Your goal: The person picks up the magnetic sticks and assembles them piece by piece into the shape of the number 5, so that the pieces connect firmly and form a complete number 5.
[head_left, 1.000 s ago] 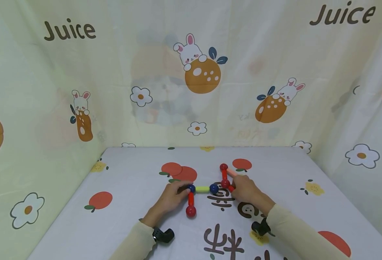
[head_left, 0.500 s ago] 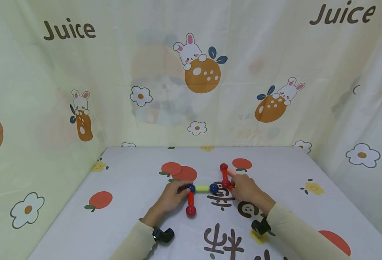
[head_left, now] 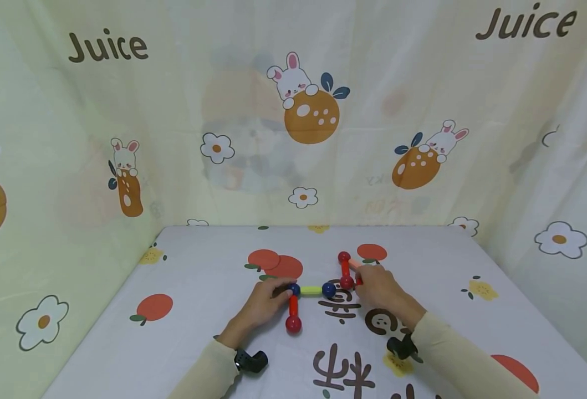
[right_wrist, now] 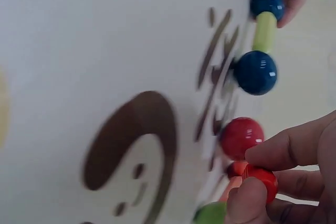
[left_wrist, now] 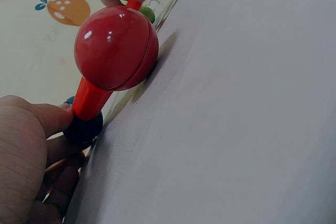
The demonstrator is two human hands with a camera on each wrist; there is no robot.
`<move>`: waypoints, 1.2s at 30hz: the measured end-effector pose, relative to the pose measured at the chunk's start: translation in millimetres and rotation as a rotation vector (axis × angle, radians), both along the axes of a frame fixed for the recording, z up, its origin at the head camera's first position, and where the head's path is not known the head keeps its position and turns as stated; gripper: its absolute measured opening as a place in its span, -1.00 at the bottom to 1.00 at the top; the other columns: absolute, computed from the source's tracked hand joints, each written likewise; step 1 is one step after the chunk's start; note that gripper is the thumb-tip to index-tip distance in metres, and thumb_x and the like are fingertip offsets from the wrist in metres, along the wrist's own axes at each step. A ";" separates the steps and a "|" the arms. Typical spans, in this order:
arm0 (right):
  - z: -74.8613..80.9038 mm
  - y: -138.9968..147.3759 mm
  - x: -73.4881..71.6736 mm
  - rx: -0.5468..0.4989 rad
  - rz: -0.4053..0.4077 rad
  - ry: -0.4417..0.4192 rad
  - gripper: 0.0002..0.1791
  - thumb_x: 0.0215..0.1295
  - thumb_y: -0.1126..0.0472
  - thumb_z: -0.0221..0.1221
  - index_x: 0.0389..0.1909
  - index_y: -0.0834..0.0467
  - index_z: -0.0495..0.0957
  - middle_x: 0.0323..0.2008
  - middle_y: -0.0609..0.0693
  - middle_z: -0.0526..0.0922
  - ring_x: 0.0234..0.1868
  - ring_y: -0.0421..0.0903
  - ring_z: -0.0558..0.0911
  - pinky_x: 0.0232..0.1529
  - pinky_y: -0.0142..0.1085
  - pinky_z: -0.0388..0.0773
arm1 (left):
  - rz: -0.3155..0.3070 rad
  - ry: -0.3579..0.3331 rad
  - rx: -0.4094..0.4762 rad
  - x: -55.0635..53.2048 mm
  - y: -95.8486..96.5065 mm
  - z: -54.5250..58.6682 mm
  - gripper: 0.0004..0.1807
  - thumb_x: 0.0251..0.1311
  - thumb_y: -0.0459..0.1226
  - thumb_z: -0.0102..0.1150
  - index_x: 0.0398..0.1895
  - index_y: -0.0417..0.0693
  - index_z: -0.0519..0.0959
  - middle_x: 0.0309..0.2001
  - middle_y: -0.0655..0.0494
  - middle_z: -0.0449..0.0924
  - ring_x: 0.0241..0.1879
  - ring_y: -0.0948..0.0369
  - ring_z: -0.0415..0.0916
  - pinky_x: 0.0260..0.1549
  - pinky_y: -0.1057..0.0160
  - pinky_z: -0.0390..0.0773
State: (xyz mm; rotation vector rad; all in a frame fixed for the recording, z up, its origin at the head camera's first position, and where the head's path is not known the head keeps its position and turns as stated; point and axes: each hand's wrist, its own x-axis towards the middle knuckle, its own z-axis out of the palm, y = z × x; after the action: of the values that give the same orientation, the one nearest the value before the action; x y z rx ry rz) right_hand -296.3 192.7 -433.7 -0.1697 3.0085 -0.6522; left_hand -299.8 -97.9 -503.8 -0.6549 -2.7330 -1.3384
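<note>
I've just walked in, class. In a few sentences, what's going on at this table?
A person is handling coloured balls and rods on a printed white cloth. The left hand pinches a blue ball, with a yellow-green rod leading from it to a second blue ball. The right hand pinches a red rod near a red ball. In the right wrist view, a gap separates that red ball from the second blue ball.
</note>
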 end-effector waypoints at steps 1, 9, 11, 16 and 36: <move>2.0 -0.3 0.3 -0.004 0.004 0.020 -0.82 0.24 0.32 0.27 -0.16 0.29 0.63 -0.39 0.07 0.53 -0.51 -0.05 0.49 -0.58 -0.33 0.43 | 0.000 0.000 0.001 0.1 0.1 0.3 -0.60 0.45 -0.24 0.15 0.32 0.05 0.56 0.16 0.17 0.63 0.17 0.18 0.54 0.19 0.13 0.56; 7.1 -3.4 3.3 -0.074 0.021 0.089 -0.78 0.20 0.29 0.36 -0.15 0.28 0.66 -0.39 0.08 0.58 -0.52 -0.08 0.48 -0.58 -0.34 0.43 | -0.013 0.010 0.005 0.5 -0.2 0.7 -0.61 0.45 -0.26 0.15 0.30 0.02 0.57 0.14 0.15 0.64 0.15 0.16 0.55 0.18 0.11 0.57; 6.1 -5.2 4.8 -0.085 0.032 0.092 -0.74 0.18 0.30 0.36 -0.11 0.27 0.67 -0.35 0.07 0.60 -0.46 -0.07 0.49 -0.56 -0.33 0.45 | -0.012 0.006 0.010 1.1 -0.2 0.8 -0.61 0.45 -0.25 0.15 0.30 0.03 0.57 0.14 0.16 0.64 0.15 0.17 0.55 0.19 0.11 0.57; 4.8 -12.5 9.5 -0.107 0.073 0.091 -0.71 0.14 0.32 0.39 -0.09 0.24 0.69 -0.32 0.04 0.65 -0.32 -0.05 0.52 -0.46 -0.33 0.54 | -0.014 0.010 0.022 1.8 -0.2 0.9 -0.61 0.45 -0.26 0.15 0.30 0.02 0.57 0.14 0.15 0.64 0.15 0.16 0.55 0.19 0.11 0.57; 4.2 -36.9 22.5 -0.204 0.149 0.013 -0.81 0.05 0.30 0.50 -0.33 0.08 0.70 -0.46 -0.12 0.62 -0.35 -0.11 0.53 -0.40 -0.33 0.60 | -0.012 0.015 0.016 1.4 -0.6 0.6 -0.60 0.45 -0.25 0.15 0.31 0.03 0.57 0.14 0.14 0.64 0.15 0.15 0.55 0.18 0.09 0.58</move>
State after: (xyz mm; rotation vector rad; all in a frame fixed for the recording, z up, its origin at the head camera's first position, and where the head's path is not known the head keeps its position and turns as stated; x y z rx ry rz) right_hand -273.8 155.7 -429.4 -0.4052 2.8999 -0.9436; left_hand -298.4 -98.5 -503.2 -0.6785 -2.7083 -1.3506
